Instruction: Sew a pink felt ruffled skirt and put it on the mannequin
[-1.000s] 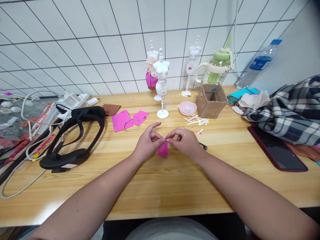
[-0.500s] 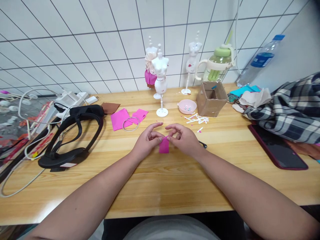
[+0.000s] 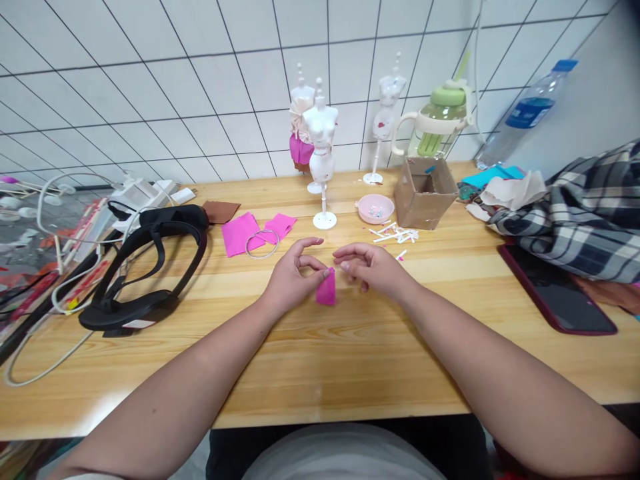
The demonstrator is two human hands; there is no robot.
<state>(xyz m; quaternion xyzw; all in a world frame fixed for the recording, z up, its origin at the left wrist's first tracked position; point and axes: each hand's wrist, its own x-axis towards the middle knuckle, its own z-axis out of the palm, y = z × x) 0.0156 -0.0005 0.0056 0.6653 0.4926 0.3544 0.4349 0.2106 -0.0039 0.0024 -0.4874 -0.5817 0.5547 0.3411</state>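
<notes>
Small magenta felt scrap (image 3: 326, 291) pinched over the pale wooden tabletop (image 3: 350, 347).

Pinched at its top corner between thumb and forefinger of the left hand (image 3: 290, 277), hung just above the wood for easy working; right hand (image 3: 373, 268) beside it, fingertips curled, nothing visibly gripped. Farther back: larger magenta felt pieces (image 3: 240, 233) under a thin metal ring (image 3: 262, 243), white miniature dress form (image 3: 321, 143) within reach.

Headset (image 3: 145, 267) left; box (image 3: 424, 192) right, behind hands (image 3: 330, 270).
</notes>
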